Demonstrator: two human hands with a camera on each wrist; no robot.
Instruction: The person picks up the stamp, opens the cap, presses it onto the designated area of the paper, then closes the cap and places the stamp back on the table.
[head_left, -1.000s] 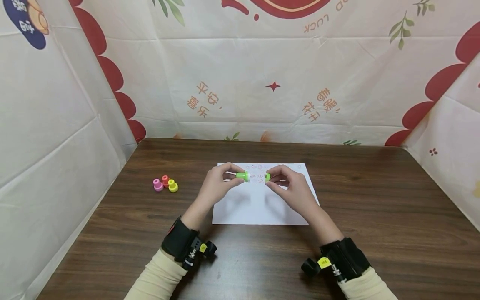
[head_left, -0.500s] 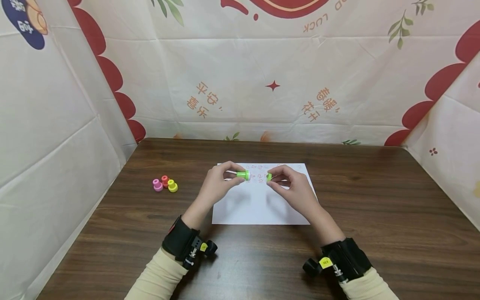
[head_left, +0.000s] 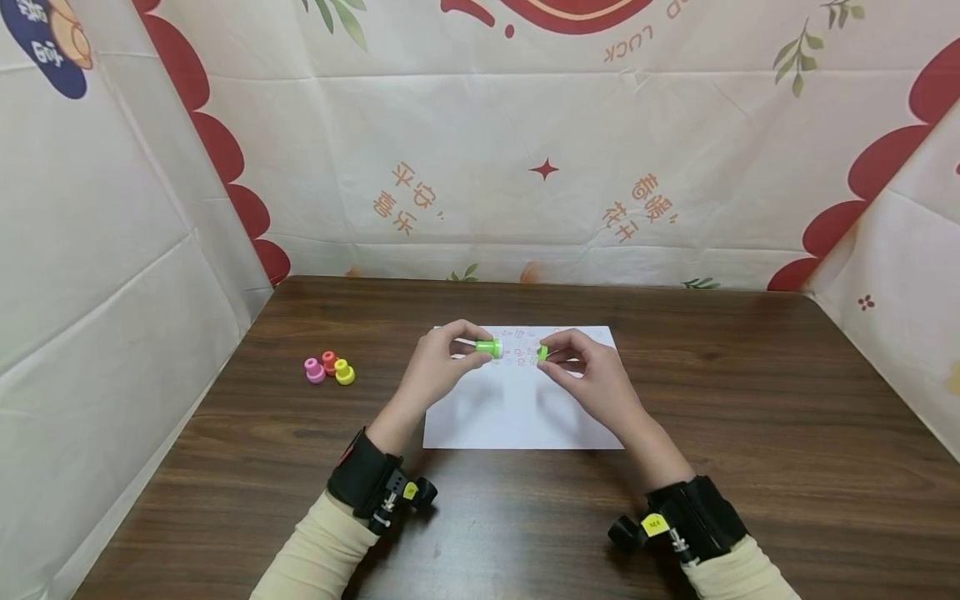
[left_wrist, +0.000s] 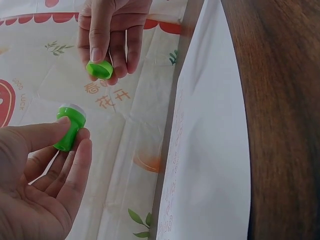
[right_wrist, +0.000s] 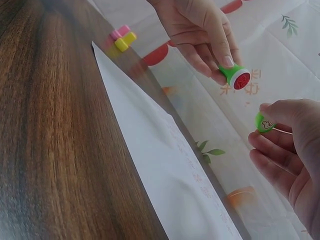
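A green stamp [head_left: 488, 347] hangs in the air over the far part of the paper, lying sideways with its white-rimmed end towards a small green cap [head_left: 542, 353]. The right wrist view shows its red printing face, bare — the cap is off, just across a short gap. That gap has grown slightly since a second ago: the cap has edged to the right, while the stamp has barely moved.

The left hand [head_left: 441, 365] has its grip closed to the stamp's width, thumb and fingers pinching the green handle. The right hand [head_left: 596, 382] pinches the cap — its grip is nearly together, with only the cap between thumb and fingers. An outline figure shows on the cap in the right wrist view.

Below the hands lies the white paper [head_left: 517, 429], with rows of small red prints [head_left: 521, 357] near its far edge. To the left on the brown counter [head_left: 480, 525], a pink piece [head_left: 315, 372], a red piece [head_left: 329, 362] and a yellow piece [head_left: 344, 373] stand close together, as before. Black bands [head_left: 365, 475] circle both wrists above cream sleeves [head_left: 315, 550]. Behind hangs a white cloth [head_left: 480, 125] with red scallops.
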